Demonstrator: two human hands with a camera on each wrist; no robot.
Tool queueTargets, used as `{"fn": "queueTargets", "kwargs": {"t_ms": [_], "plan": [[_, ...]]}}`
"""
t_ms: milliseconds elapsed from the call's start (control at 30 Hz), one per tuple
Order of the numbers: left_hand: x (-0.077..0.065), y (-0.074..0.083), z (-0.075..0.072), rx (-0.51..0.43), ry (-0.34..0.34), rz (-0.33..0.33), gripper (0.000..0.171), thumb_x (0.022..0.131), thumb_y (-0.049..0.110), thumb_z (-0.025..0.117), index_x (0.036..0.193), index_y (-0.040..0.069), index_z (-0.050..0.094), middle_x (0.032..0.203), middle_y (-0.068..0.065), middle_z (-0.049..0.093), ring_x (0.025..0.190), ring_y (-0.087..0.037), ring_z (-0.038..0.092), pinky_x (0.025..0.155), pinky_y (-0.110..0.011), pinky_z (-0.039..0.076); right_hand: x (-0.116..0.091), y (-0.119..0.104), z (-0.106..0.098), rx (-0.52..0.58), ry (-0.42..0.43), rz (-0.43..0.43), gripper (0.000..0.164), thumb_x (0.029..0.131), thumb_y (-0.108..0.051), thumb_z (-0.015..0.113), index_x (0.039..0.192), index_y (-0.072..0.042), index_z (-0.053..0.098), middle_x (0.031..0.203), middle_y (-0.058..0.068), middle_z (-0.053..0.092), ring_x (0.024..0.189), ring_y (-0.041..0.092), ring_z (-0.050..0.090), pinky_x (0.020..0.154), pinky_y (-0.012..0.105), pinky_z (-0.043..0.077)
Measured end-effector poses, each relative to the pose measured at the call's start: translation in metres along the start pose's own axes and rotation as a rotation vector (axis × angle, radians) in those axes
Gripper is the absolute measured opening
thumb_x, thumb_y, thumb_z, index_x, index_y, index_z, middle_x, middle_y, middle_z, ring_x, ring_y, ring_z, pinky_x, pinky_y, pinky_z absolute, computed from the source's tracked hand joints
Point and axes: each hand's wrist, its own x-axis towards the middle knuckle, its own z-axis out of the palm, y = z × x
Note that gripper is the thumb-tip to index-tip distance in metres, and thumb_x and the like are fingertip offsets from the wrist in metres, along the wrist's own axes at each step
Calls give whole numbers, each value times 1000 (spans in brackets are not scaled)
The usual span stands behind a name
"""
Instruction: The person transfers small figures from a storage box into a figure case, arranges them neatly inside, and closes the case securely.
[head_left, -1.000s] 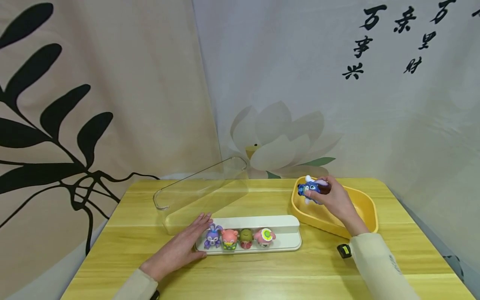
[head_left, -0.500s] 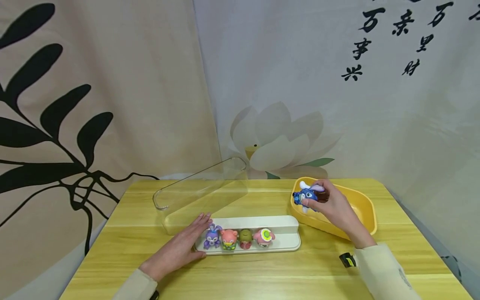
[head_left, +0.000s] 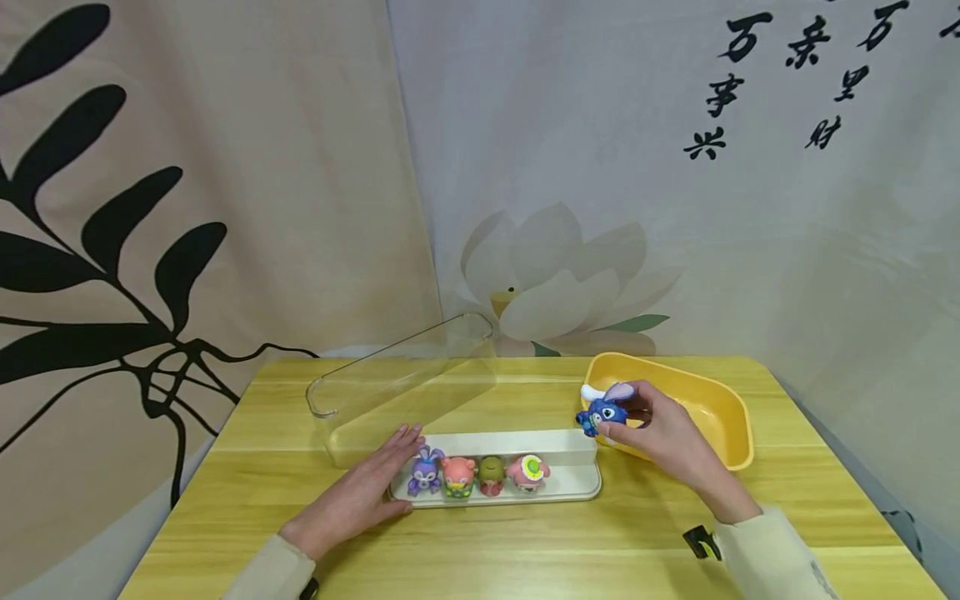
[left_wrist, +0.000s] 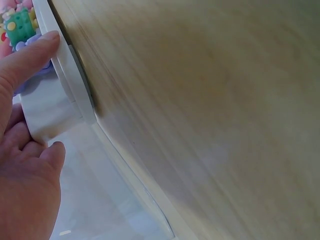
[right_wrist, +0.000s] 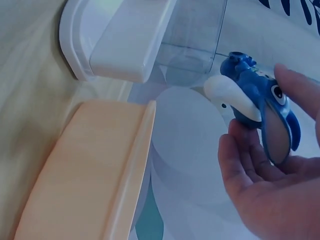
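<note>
A blue long-eared toy figurine hangs tilted above the left rim of the yellow tray, between the thumb and fingers of my right hand. The right wrist view shows the figurine from its ear side, held clear of the surfaces. My left hand holds the left end of a white stepped display base, thumb at its front edge and fingers over the back. On the base's lower step stand a purple figurine, a pink one, an olive-green one and another pink one.
A transparent display cover sits behind the base at the left, its rim edge tilted up. The wooden table ends at a cloth backdrop. A black strap end hangs by the right sleeve.
My right hand has brought the blue figurine down and slightly left, from over the yellow tray's far left corner towards the base's right end. The left hand stays in place.
</note>
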Motion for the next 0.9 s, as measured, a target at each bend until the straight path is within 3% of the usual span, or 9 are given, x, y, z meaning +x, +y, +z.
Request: {"fn": "queueTargets", "kwargs": {"t_ms": [167, 367, 900], "plan": [[0, -1, 0, 1, 2, 4, 90, 84, 21, 87, 159, 3, 39, 170, -13, 25, 155, -34, 23, 120, -50, 32, -6, 1, 5, 4, -16, -35, 40, 89, -27, 84, 114, -4, 64, 107, 7, 70, 95, 20, 68, 75, 25, 60], [0, -1, 2, 5, 9, 14, 92, 84, 20, 88, 159, 2, 38, 169, -15, 25, 154, -36, 24, 119, -52, 34, -14, 1, 12, -56, -21, -95, 33, 89, -24, 84, 111, -7, 66, 103, 0, 71, 94, 17, 66, 80, 33, 60], [1, 0, 1, 13, 0, -9, 92, 84, 22, 87, 159, 3, 38, 169, -14, 25, 155, -34, 24, 119, -50, 34, -28, 17, 44, -188, 42, -268, 32, 83, -9, 87, 112, -13, 74, 108, -7, 71, 92, 9, 66, 81, 34, 62]]}}
